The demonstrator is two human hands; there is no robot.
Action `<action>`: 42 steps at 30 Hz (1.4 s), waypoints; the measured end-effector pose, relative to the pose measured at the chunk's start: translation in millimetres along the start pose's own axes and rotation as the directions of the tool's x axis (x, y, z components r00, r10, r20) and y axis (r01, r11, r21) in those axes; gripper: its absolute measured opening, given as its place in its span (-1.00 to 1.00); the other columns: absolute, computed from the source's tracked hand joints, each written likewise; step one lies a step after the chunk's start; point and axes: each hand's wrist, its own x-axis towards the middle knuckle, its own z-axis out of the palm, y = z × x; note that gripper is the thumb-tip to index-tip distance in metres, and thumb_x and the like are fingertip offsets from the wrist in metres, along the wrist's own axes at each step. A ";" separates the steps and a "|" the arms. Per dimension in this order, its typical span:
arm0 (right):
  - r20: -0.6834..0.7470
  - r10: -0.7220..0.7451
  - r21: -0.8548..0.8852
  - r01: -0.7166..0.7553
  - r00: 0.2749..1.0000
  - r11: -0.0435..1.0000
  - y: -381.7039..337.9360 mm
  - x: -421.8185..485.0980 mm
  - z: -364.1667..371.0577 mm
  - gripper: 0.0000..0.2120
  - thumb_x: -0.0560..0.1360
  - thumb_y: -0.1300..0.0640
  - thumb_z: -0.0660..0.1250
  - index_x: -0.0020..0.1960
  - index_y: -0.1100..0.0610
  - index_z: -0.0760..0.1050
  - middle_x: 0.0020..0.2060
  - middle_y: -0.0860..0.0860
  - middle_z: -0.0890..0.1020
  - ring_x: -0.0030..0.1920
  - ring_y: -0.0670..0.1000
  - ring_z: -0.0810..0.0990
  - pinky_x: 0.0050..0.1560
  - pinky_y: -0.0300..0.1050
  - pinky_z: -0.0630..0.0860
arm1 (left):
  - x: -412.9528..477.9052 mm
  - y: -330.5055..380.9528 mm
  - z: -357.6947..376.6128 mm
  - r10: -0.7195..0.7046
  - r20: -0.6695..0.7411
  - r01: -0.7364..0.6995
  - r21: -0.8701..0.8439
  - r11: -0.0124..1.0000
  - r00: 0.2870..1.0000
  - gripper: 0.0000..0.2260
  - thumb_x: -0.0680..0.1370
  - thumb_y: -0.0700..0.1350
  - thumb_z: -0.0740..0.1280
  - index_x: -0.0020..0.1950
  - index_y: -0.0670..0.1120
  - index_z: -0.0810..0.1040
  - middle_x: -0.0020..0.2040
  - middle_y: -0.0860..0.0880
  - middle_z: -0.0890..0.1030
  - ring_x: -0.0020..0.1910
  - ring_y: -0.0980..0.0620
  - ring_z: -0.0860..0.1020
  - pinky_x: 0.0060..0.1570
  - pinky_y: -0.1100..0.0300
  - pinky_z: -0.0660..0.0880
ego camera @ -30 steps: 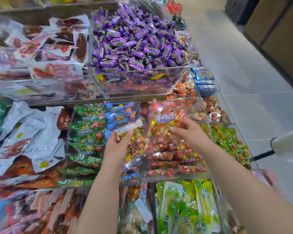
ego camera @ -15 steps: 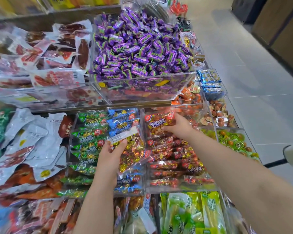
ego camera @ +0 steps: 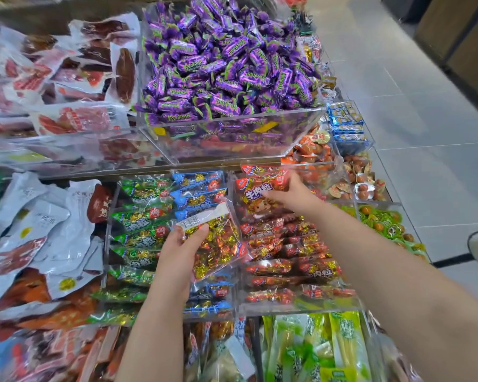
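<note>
Head view: right hand grips red pack at back of bin, likely restocking; left hand clutches spare bag left of bin, ready.

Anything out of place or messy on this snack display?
The white pouches on the left lie heaped at all angles, unlike the neatly rowed green bags beside them. Nothing looks spilled or torn.

Left hand grips a clear bag of gold-wrapped sweets, tilted, above the blue packets. Right hand holds a red packet at the far end of my clear compartment, just below the purple candy bin.
</note>
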 end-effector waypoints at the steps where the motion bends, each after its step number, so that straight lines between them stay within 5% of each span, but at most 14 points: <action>1: 0.010 0.003 0.003 -0.003 1.000 1.000 -1.1 -1.4 0.0 -0.14 0.34 -0.12 0.49 0.44 -0.05 0.04 0.09 -0.16 0.48 0.17 -0.02 0.46 0.03 -0.10 0.37 | -0.4 0.8 0.7 0.005 0.013 -0.005 0.006 1.000 1.000 -0.12 0.39 0.14 0.48 0.57 0.04 0.06 0.45 -0.07 0.39 0.31 -0.13 0.48 0.21 -0.24 0.46; 4: -0.008 0.035 -0.127 -0.036 0.999 0.991 -0.5 -2.4 5.2 -0.11 0.36 -0.22 0.42 0.45 -0.01 -0.05 0.33 0.05 0.37 0.23 0.05 0.40 0.10 -0.02 0.38 | -1.2 2.2 5.1 0.001 0.040 -0.003 0.030 1.000 0.999 -0.16 0.43 0.12 0.47 0.57 0.03 0.07 0.42 -0.10 0.42 0.13 -0.09 0.61 0.14 -0.31 0.48; 6: -0.052 0.042 -0.168 -0.050 0.998 0.985 0.7 -3.4 11.0 -0.14 0.36 -0.23 0.41 0.42 0.02 -0.02 0.41 0.11 0.28 0.29 0.13 0.37 0.13 0.00 0.36 | -1.7 2.1 8.0 -0.016 0.057 0.015 0.022 1.000 0.998 -0.18 0.45 0.09 0.46 0.57 0.02 0.08 0.44 -0.11 0.40 0.19 -0.10 0.57 0.16 -0.31 0.47; 12: -0.266 0.031 0.136 0.005 0.964 0.991 12.9 -18.5 13.6 -0.18 0.27 -0.15 0.53 0.31 -0.09 0.07 0.33 0.00 0.24 0.27 0.04 0.31 0.29 -0.01 0.33 | -6.4 8.4 13.9 0.002 0.091 0.000 -0.017 1.000 0.996 -0.02 0.27 0.16 0.50 0.56 0.06 0.07 0.46 -0.08 0.37 0.37 -0.15 0.42 0.31 -0.22 0.36; 16: -0.306 0.053 0.195 0.008 0.951 0.981 18.4 -37.4 7.3 -0.29 0.34 -0.12 0.49 0.29 -0.12 0.10 0.36 0.02 0.27 0.33 0.06 0.31 0.34 0.09 0.32 | -7.6 10.9 17.3 -0.014 0.078 0.017 -0.038 0.999 0.997 -0.12 0.37 0.11 0.48 0.56 0.05 0.08 0.47 -0.09 0.35 0.37 -0.15 0.42 0.29 -0.24 0.39; 20: -0.520 -0.012 0.160 0.112 0.854 0.981 14.9 -70.0 5.5 -0.67 0.46 0.00 0.38 0.15 -0.04 0.34 0.12 -0.04 0.47 0.13 -0.01 0.48 -0.01 -0.22 0.44 | -14.3 14.0 23.7 0.000 0.107 0.010 -0.096 0.995 0.994 -0.19 0.48 -0.02 0.43 0.58 -0.04 0.02 0.50 -0.08 0.30 0.07 0.00 0.59 -0.06 -0.04 0.52; 23: -0.300 -0.019 0.302 0.114 0.954 0.947 6.2 -99.6 11.9 -0.91 0.47 -0.01 0.36 -0.03 -0.09 0.51 -0.10 -0.11 0.61 -0.05 -0.05 0.60 -0.14 -0.29 0.43 | -20.4 19.6 33.7 -0.044 0.176 0.080 -0.200 0.977 0.983 -0.05 0.31 0.00 0.50 0.57 -0.09 0.06 0.48 -0.12 0.34 0.33 -0.13 0.47 0.27 -0.18 0.42; 26: 0.147 -0.088 0.453 0.012 0.985 0.891 -4.0 -122.9 20.4 -0.75 0.46 -0.02 0.38 0.13 -0.14 0.52 -0.04 -0.05 0.63 -0.05 -0.06 0.63 -0.14 -0.21 0.53 | -27.4 26.8 44.8 -0.130 0.240 0.185 -0.224 0.957 0.962 -0.45 0.41 -0.09 0.45 0.35 -0.15 0.37 0.18 -0.17 0.62 0.09 -0.15 0.63 -0.07 -0.10 0.61; 29: 0.130 -0.336 0.438 0.249 0.933 0.863 -4.1 -137.1 11.5 -0.45 0.38 0.18 0.33 0.31 -0.18 0.37 0.25 -0.13 0.49 0.19 -0.22 0.50 0.01 -0.21 0.54 | -28.4 25.4 50.9 -0.196 0.251 0.246 -0.188 0.951 0.948 -0.57 0.53 -0.16 0.37 0.35 -0.19 0.33 0.15 -0.25 0.60 -0.10 -0.16 0.67 -0.32 0.00 0.60; 32: 0.234 -0.499 0.140 0.479 0.834 0.867 -8.8 -145.9 -4.4 -0.19 0.25 -0.16 0.52 0.41 -0.28 0.22 0.45 -0.19 0.19 0.42 -0.21 0.23 0.38 -0.25 0.30 | -30.2 26.8 53.3 -0.201 0.264 0.243 -0.137 0.960 0.943 -0.66 0.55 -0.18 0.34 0.30 -0.14 0.37 0.00 -0.17 0.62 -0.26 -0.04 0.68 -0.39 0.12 0.58; 34: 0.274 -0.553 -0.128 0.599 0.787 0.790 -12.6 -142.7 -6.5 -0.21 0.19 -0.19 0.53 0.36 -0.25 0.31 0.42 -0.29 0.22 0.44 -0.26 0.15 0.42 -0.33 0.17 | -31.9 28.2 54.5 -0.198 0.302 0.238 -0.104 0.966 0.933 -0.71 0.58 -0.15 0.31 0.26 -0.20 0.42 -0.06 -0.15 0.64 -0.22 -0.03 0.66 -0.33 0.14 0.60; 37: 0.083 -0.640 -0.251 0.638 0.764 0.728 -13.4 -131.0 -1.5 -0.61 0.29 0.15 0.55 0.05 -0.10 0.54 0.08 -0.32 0.53 0.22 -0.40 0.37 0.32 -0.27 0.33 | -33.9 33.2 55.2 -0.230 0.335 0.230 0.042 0.972 0.914 -0.76 0.61 -0.05 0.25 0.20 -0.15 0.42 -0.07 -0.15 0.65 -0.27 -0.04 0.67 -0.35 0.13 0.59; 39: 0.021 -0.570 -0.197 0.562 0.822 0.803 -11.5 -122.7 -4.1 -0.70 0.34 0.23 0.51 -0.07 -0.13 0.56 -0.09 -0.35 0.58 0.00 -0.39 0.51 0.07 -0.39 0.44 | -32.7 35.3 54.8 -0.229 0.268 0.157 0.264 0.952 0.936 -0.73 0.64 0.07 0.17 0.20 -0.07 0.43 0.01 -0.12 0.64 -0.29 -0.04 0.66 -0.34 0.14 0.56; 42: 0.016 -0.337 -0.064 0.337 0.941 0.939 -8.2 -107.4 -17.8 -0.84 0.39 0.09 0.48 -0.12 -0.13 0.56 -0.30 -0.24 0.61 -0.34 -0.30 0.53 -0.29 -0.41 0.42 | -22.1 26.6 48.7 0.085 0.032 -0.090 0.468 0.879 0.996 -0.72 0.63 0.10 0.16 0.20 -0.03 0.47 -0.08 0.02 0.61 -0.28 0.08 0.56 -0.26 0.18 0.47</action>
